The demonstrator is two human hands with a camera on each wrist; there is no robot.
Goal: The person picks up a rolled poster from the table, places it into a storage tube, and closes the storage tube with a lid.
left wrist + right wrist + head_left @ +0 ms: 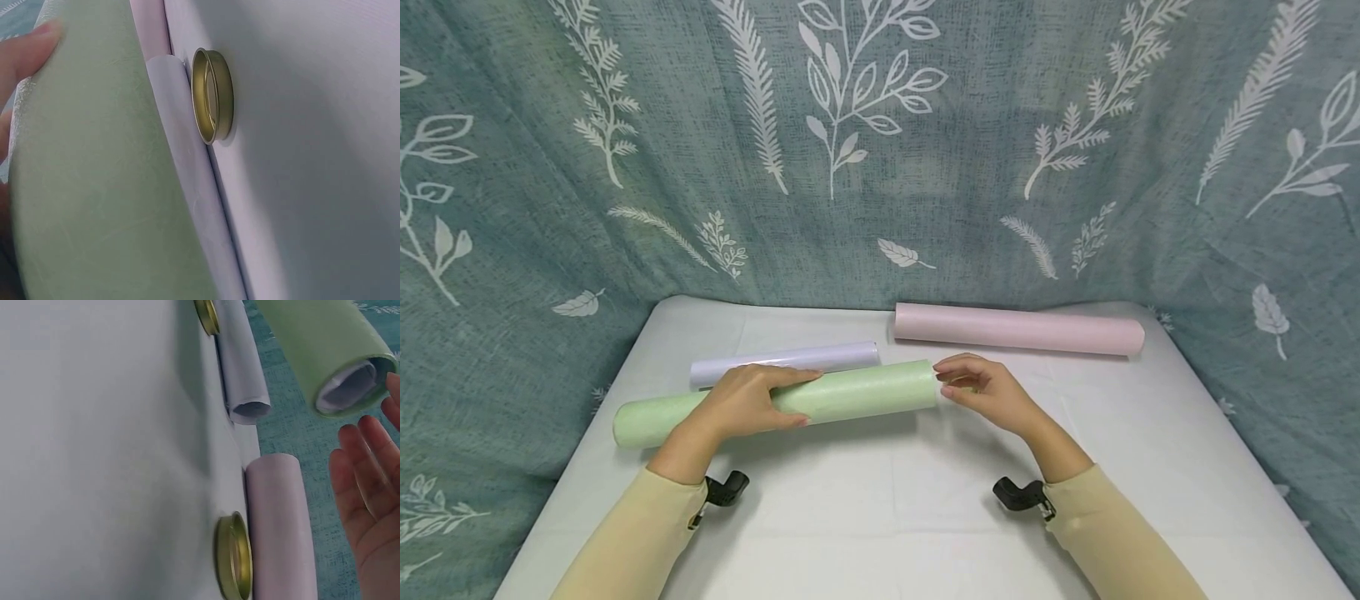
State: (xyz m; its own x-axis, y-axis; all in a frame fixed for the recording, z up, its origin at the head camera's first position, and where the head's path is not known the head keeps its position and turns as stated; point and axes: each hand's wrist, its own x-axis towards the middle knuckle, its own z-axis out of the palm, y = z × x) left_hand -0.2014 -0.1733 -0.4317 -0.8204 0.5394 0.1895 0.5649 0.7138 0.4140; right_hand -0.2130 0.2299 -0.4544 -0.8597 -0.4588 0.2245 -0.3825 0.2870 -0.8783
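Note:
My left hand grips a pale green cardboard tube around its middle, thumb on the near side. The tube lies tilted, its right end higher, with its shadow on the table below. In the right wrist view its near end is open, and rolled white paper shows inside. Beside that end is my right hand, its fingers loosely bent with nothing between them; in the right wrist view the fingers are spread just off the rim. Behind the green tube lies a thin lilac roll, partly covered by it.
A pink tube lies along the back right of the white table. Gold metal caps stand on edge: one by the lilac roll, another by the pink tube. A patterned curtain hangs behind.

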